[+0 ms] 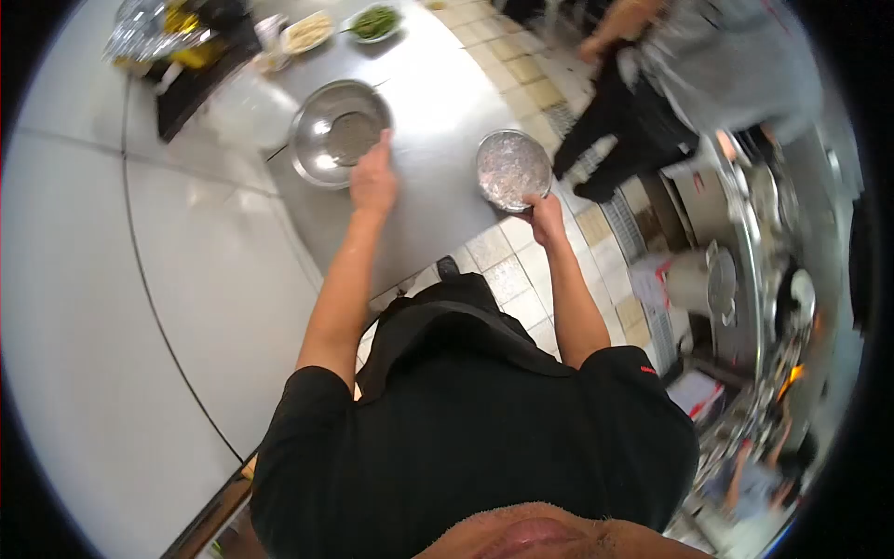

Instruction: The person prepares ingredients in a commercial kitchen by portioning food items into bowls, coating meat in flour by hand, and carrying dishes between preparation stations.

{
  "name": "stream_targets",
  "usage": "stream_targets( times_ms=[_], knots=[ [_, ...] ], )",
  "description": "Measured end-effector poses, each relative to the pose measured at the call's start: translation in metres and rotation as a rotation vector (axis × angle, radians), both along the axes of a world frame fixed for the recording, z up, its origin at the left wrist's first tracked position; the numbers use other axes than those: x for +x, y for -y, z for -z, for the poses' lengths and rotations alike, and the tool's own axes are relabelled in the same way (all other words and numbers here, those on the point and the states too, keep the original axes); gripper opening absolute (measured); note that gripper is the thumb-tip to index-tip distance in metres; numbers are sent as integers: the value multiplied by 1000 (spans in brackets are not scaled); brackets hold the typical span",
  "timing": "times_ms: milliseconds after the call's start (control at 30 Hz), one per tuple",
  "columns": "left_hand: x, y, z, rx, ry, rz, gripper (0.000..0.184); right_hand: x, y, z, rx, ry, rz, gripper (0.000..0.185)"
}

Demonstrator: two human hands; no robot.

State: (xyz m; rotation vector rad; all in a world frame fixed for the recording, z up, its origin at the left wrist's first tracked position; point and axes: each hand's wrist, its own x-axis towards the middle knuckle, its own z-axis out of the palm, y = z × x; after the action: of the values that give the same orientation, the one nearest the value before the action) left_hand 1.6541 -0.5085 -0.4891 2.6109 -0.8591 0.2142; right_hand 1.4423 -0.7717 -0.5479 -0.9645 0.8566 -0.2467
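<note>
A wide metal mixing bowl [317, 149] stands on the steel table, with something greyish-brown in its bottom. My left hand [374, 182] is at its near right rim, one digit stretched along the edge and the others closed against the bowl. To the right, my right hand [545, 222] grips the near edge of a smaller round metal bowl [512, 168], thumb on top of the rim. Whitish, speckled stuff covers the inside of this smaller bowl; its exact kind is too blurred to tell. It is held at the table's right edge, partly over the floor.
On the steel table [433, 112], a plate of green vegetables [374, 22] and a dish of pale food [307, 34] lie at the far end. A co-worker [717, 65] stands at the upper right. A large pot [700, 282] is on the right, near the stoves.
</note>
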Motion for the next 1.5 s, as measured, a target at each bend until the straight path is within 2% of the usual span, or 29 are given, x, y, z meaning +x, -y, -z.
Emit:
stream_targets(
  times_ms=[67, 100, 200, 300, 333, 367, 400, 433, 467, 500, 567, 667, 700, 767, 800, 833, 867, 933, 967, 1000, 1067, 1167, 1267, 1400, 1500],
  knots=[
    [-2, -5, -3, 118, -59, -59, 64, -55, -5, -3, -24, -14, 129, 30],
    [6, -10, 10, 15, -135, -56, 65, -85, -13, -19, -30, -4, 170, 30],
    [-6, -10, -16, 33, -165, -103, 53, -174, -43, -33, -43, -40, 374, 33],
    [10, -12, -15, 77, -104, 11, 52, -238, -98, -69, -62, -71, 692, 34],
    [40, -14, 12, 35, -83, 70, 51, -264, -116, -59, -45, -28, 765, 35],
    [67, -14, 30, 4, 107, 221, 50, -294, -138, -49, -23, 16, 828, 35],
    [77, 0, 38, 159, 259, 78, 52, -323, -166, -49, 3, 16, 922, 35],
    [10, 26, -22, 319, 201, -133, 57, -347, -194, -54, 29, 25, 1000, 34],
    [32, 33, -15, 211, 268, -40, 61, -368, -217, -61, 61, 60, 1048, 34],
    [7, 48, -36, 217, 352, 28, 60, -393, -247, -60, 102, 57, 1123, 32],
    [-60, 66, -75, 86, 312, 204, 57, -444, -304, -54, 205, 10, 1253, 31],
    [-99, 98, -59, -201, 137, 628, 54, -494, -371, -42, 259, 68, 1492, 30],
    [-135, 99, -58, -228, 25, 702, 54, -508, -389, -42, 284, 104, 1558, 29],
    [-174, 106, -21, -152, -162, 796, 53, -527, -420, -44, 334, 177, 1680, 28],
    [-218, 96, -21, -84, -343, 774, 54, -540, -432, -36, 333, 201, 1706, 21],
    [-237, 90, 9, -176, -317, 1091, 56, -552, -445, -29, 344, 235, 1727, 21],
    [-266, 78, 11, 144, -315, 1086, 57, -565, -456, -23, 356, 266, 1744, 20],
    [-321, 44, 64, 71, -296, 1313, 58, -592, -474, -19, 331, 292, 1780, 19],
    [-351, 24, 72, 128, -507, 1340, 57, -605, -480, -19, 334, 311, 1807, 21],
    [-384, 5, 76, 188, -718, 1362, 57, -618, -488, -22, 322, 300, 1825, 21],
    [-444, -28, 70, 377, -619, 1494, 57, -647, -509, -30, 291, 299, 1834, 23],
    [-526, -67, 75, 555, -684, 1565, 57, -701, -551, -28, 266, 252, 1855, 25],
    [-610, -86, 85, 638, -669, 1707, 58, -755, -602, -22, 286, 245, 1931, 25],
    [-729, -99, 46, 546, -512, 1922, 57, -801, -682, 6, 262, 318, 2039, 25],
    [-806, -69, 46, 310, -855, 1949, 58, -819, -723, 10, 285, 345, 2150, 24]
  ],
)
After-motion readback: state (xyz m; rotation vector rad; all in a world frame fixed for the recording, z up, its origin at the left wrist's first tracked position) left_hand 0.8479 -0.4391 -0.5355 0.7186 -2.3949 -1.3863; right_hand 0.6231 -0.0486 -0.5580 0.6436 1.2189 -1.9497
